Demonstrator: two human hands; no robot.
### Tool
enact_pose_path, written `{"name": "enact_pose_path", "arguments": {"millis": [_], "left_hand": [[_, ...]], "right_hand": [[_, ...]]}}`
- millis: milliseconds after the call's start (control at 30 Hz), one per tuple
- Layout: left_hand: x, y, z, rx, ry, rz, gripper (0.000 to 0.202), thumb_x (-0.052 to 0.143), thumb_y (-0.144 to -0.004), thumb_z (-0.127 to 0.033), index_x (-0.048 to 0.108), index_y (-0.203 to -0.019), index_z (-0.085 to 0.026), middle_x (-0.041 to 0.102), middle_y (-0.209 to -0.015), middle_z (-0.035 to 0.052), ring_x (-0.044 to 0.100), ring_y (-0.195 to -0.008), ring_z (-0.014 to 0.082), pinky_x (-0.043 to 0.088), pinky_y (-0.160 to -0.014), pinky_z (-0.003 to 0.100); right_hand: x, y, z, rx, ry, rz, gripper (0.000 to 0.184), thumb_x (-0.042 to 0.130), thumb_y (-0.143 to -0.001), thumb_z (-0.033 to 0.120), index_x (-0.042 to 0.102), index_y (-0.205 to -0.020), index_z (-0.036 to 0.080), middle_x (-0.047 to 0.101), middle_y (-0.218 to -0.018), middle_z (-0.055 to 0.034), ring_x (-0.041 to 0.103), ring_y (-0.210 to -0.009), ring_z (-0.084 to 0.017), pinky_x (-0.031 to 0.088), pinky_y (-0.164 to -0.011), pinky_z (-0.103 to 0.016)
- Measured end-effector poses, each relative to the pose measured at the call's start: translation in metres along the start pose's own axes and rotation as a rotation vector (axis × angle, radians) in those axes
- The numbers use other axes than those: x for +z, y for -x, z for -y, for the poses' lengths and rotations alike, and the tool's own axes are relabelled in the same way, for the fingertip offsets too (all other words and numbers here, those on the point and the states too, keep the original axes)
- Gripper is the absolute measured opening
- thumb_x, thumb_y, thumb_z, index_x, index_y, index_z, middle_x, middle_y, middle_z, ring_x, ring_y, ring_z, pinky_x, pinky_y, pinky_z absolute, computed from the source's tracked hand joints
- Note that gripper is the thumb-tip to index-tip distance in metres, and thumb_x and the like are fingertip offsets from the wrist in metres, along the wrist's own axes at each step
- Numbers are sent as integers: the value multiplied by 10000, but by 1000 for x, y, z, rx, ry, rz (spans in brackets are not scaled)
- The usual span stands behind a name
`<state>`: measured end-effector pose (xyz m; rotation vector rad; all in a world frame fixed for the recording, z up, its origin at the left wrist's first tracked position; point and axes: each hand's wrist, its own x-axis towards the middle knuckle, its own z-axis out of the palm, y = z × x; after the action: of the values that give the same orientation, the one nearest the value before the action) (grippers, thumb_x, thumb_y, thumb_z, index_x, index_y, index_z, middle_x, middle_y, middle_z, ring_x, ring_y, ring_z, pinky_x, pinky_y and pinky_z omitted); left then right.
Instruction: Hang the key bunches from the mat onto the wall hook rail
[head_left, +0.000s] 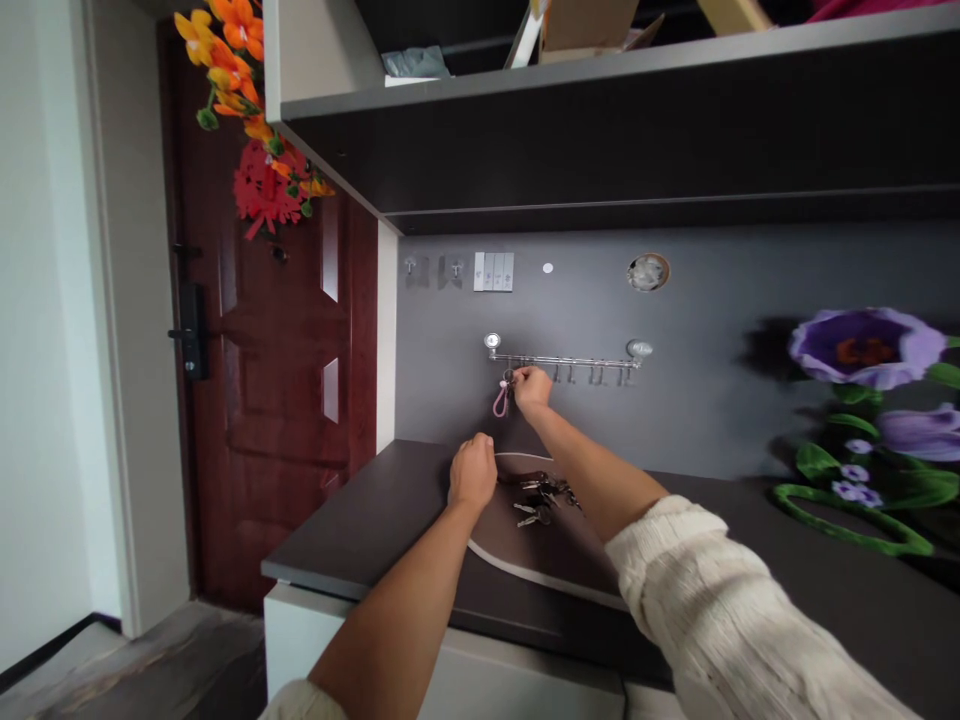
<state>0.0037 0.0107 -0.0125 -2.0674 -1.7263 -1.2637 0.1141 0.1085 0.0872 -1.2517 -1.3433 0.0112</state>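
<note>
My right hand (532, 388) is up at the metal hook rail (566, 361) on the grey back panel. Its fingers are pinched on a key ring, from which a pink loop strap (501, 402) hangs by the rail's left end. Lower down, my left hand (474, 470) is closed above the left edge of a brown mat with a pale rim (517, 572); its curled fingers hide whatever may be inside. Several loose keys (534, 515) lie in a cluster on the mat, partly covered by my right forearm. Bare hooks (571, 374) show along the rail's right half.
A dark shelf (615, 140) overhangs the counter (367, 500). Purple plush flowers (866, 350) stand at the right. Orange flowers (232, 70) hang by the red-brown door (292, 420). A switch plate (493, 272) and a round hole (648, 271) sit above the rail.
</note>
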Motion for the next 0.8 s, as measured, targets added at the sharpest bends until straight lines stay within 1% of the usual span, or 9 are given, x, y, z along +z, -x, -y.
{"name": "enact_pose_path", "arguments": {"millis": [233,400,467,633,800], "left_hand": [[-1,-1,0,-22,9,15,326,218,-888,-261,528,-849,-167,627,-840,77,570,-823,176,383,-697,273],[0,-1,2,-17,26,20,305,230,-886,-246,525,-864,-171,627,-854,69,566,-826,168,380,-694,265],[0,-1,3,-6,33,19,298,234,-885,-243,524,-867,-174,626,-858,66,565,-823,167,378,-691,265],[0,0,3,21,35,33,287,252,-882,-237,531,-867,-172,623,-844,66,561,-820,161,377,-702,261],[-4,2,0,70,45,65,273,275,-878,-234,541,-888,-172,615,-847,58,552,-838,151,376,-724,253]], "right_hand": [[8,3,-14,23,-27,-13,174,482,-663,194,653,-659,163,601,-552,-41,549,-538,-131,433,-604,-250],[8,4,-24,-25,-93,-19,154,493,-655,192,644,-644,165,603,-547,-27,559,-555,-127,442,-607,-241],[6,4,-26,-19,-110,-8,161,483,-658,182,641,-655,154,609,-561,-30,563,-564,-130,447,-617,-249],[-7,9,-22,22,-170,35,155,467,-662,165,621,-661,142,602,-574,-26,560,-546,-128,458,-621,-268],[-31,24,-10,38,-325,80,126,484,-671,196,596,-702,149,605,-616,-12,549,-527,-108,466,-596,-260]]}}
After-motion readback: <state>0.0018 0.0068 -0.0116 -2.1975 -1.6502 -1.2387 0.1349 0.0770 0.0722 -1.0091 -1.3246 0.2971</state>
